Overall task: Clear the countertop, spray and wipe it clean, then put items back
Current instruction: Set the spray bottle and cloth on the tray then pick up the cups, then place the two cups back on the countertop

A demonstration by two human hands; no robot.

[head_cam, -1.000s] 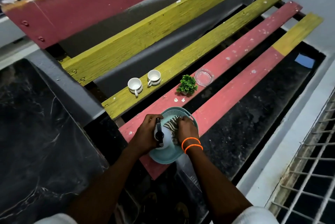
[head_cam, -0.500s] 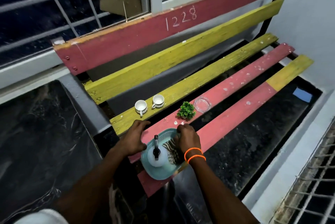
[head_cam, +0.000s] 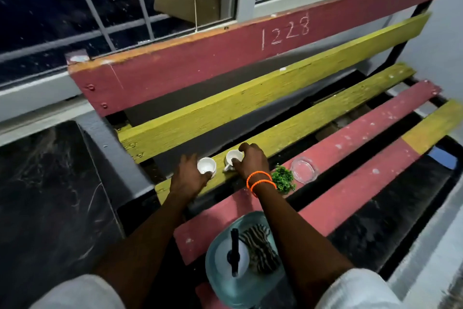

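Two small white cups stand on the yellow seat slat of a painted bench [head_cam: 325,113]. My left hand [head_cam: 186,178] grips the left cup [head_cam: 206,166]. My right hand [head_cam: 251,162], with orange bands at the wrist, curls its fingers round the right cup [head_cam: 233,157]. Near the bench's front edge sits a teal basket [head_cam: 218,268] holding a spray bottle [head_cam: 234,256] and a striped cloth [head_cam: 260,246]. A small green plant [head_cam: 284,179] and a clear glass dish [head_cam: 303,169] rest on the red slat to the right of my right wrist.
Wide dark gaps run between the bench slats. A grey wall ledge [head_cam: 107,148] stands to the left of the bench, and a barred window [head_cam: 100,8] is behind the backrest. A blue item [head_cam: 442,159] lies on the dark floor at right.
Both hands left the teal basket and reached forward to the two white cups, one hand on each. The view tilted up, so the basket now lies lower in the frame.
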